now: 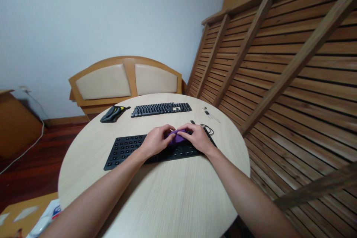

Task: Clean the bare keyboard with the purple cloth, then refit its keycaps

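A black keyboard base (125, 150) without its keycaps lies on the round table in front of me, its switches bare. Over its middle-right part, my left hand (156, 140) and my right hand (198, 137) meet at a purple cloth (177, 138). Both hands pinch this cloth between thumb and fingers, with the fingertips close together. My forearms and hands hide part of the base. Whether anything is wrapped inside the cloth cannot be seen. A thin black cable (208, 129) curls behind my right hand.
Loose black keycaps (158, 109) stand in keyboard layout at the back of the round table (173, 197). A dark grey and yellow pouch or cloth (113, 114) lies at back left. Small tools (210, 114) lie at back right. Wooden slats (292, 81) stand along the right side.
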`<action>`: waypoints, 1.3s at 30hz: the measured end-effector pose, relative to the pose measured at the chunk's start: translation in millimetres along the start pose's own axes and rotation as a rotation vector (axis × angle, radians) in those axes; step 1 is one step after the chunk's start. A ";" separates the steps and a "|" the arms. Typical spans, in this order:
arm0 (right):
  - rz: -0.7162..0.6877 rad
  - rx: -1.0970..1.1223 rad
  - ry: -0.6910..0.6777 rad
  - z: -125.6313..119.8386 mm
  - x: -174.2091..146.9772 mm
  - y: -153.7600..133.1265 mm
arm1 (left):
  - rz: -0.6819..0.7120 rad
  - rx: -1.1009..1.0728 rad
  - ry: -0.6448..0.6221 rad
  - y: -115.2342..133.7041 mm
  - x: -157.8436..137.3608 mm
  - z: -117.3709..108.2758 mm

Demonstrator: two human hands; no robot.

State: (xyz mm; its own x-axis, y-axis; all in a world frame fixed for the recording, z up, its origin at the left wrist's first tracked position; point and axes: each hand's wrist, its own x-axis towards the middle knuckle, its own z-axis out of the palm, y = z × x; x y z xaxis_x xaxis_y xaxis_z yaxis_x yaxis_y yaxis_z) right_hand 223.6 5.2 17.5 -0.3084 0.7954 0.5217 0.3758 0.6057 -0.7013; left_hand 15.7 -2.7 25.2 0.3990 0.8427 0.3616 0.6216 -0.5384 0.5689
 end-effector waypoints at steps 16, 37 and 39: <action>0.147 0.212 0.016 8.2 0.2 1.9 | -0.009 -0.277 0.053 1.6 3.1 1.8; 0.077 0.296 0.036 8.5 0.0 12.0 | -0.255 -0.714 -0.055 -5.5 6.3 5.7; 0.077 0.284 0.031 8.5 0.2 13.8 | -0.251 -0.708 -0.054 -4.2 6.0 5.7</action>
State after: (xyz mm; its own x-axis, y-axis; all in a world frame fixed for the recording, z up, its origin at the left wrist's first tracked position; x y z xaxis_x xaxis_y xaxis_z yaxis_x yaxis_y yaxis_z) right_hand 221.3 13.6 3.9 -0.2604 0.8416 0.4733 0.1361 0.5173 -0.8449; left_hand 19.3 4.6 20.8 0.3459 0.9289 0.1320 0.1236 -0.1845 0.9750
